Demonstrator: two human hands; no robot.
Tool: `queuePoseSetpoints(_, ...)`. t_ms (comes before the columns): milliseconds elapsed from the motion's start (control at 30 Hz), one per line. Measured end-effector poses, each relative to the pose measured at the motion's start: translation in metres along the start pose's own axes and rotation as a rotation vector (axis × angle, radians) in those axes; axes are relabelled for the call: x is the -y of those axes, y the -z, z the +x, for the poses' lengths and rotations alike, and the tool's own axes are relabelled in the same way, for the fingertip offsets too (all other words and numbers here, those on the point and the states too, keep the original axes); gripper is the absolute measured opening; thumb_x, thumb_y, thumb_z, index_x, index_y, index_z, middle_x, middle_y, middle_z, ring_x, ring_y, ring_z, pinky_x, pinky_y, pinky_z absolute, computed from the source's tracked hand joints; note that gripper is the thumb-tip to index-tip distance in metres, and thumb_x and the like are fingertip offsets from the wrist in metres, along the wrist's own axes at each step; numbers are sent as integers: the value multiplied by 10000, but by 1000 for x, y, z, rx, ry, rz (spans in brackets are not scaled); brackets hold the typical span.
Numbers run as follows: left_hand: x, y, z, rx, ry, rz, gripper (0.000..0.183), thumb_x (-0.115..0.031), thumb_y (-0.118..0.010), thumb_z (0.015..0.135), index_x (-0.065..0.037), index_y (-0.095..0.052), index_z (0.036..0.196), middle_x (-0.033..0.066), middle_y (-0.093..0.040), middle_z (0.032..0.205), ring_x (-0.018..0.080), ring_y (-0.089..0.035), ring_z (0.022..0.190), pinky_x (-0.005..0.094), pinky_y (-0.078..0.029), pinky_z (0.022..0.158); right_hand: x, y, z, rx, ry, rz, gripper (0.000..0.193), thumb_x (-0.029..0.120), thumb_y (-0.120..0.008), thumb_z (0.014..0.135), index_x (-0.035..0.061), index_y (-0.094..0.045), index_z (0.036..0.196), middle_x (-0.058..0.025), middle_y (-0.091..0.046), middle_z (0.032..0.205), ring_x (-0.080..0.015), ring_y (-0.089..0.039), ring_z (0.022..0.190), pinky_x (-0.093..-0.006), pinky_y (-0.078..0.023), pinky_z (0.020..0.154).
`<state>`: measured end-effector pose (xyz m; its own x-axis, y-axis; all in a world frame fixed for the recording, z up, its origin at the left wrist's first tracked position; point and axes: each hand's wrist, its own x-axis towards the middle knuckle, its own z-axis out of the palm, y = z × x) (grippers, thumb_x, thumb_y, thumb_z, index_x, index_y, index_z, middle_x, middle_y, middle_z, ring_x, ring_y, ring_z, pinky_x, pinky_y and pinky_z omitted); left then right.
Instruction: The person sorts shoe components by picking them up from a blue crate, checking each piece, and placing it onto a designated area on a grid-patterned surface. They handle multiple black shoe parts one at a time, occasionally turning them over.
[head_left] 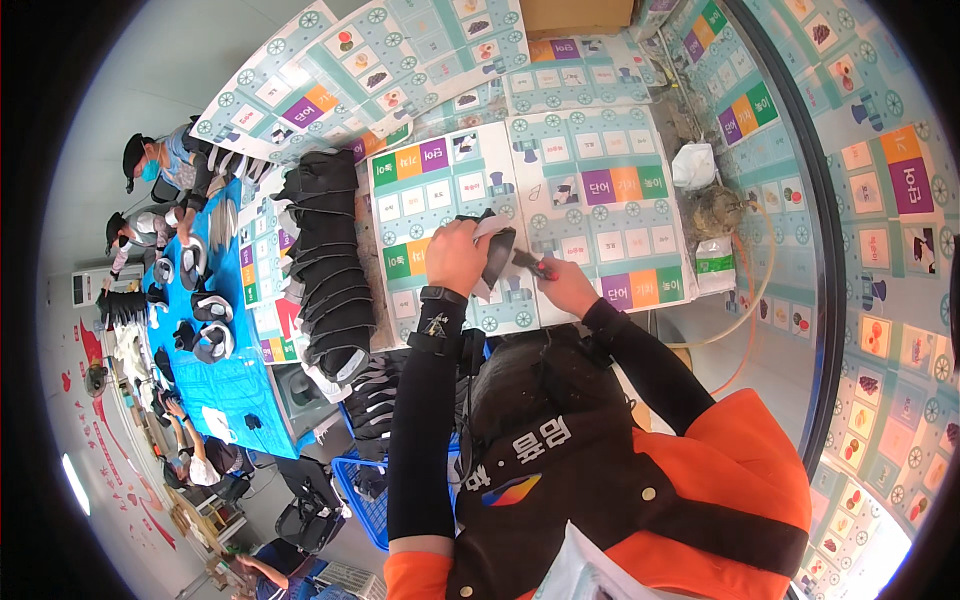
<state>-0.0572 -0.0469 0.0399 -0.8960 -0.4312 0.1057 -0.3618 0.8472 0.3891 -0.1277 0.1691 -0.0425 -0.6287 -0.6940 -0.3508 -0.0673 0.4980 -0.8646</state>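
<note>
Over the work table (540, 215), which is covered with printed sheets, my left hand (458, 257) is closed on a black, pale-lined fabric piece (497, 258). My right hand (568, 290) grips a small dark hand tool (530, 263) with a red part near the fingers. Its tip points left and lies close to the piece's right edge. Whether the tip touches the piece, and what kind of tool it is, I cannot make out. To the left of my left hand runs a long row of nested black curved pieces (330, 260).
A white plastic bag (693, 166), a green-and-white packet (714, 266) and a thin pale hose (770, 265) are at the table's right side. A blue crate (360, 495) sits below left. Several people work around a blue-covered table (215, 385) farther left.
</note>
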Motion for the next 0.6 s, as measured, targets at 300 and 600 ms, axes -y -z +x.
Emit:
queuePoseSetpoints(300, 6, 4, -10, -55, -14, -21, 230, -261, -759, 860, -39, -701, 866, 151, -685, 862, 395, -653, 828, 483, -528, 737, 11, 2, 8, 54, 53, -85, 221, 169, -607, 838, 1, -676, 964, -269, -676, 841, -480, -640, 853, -515, -504, 749)
queuePoseSetpoints(600, 5, 5, -19, -81, -8, -15, 224, -245, -767, 851, -32, -702, 867, 144, -681, 858, 377, -655, 855, 467, -533, 752, 5, 0, 3, 162, 34, -115, 266, 175, -641, 826, -7, -687, 1014, -266, -688, 881, -461, -656, 876, -478, -512, 772)
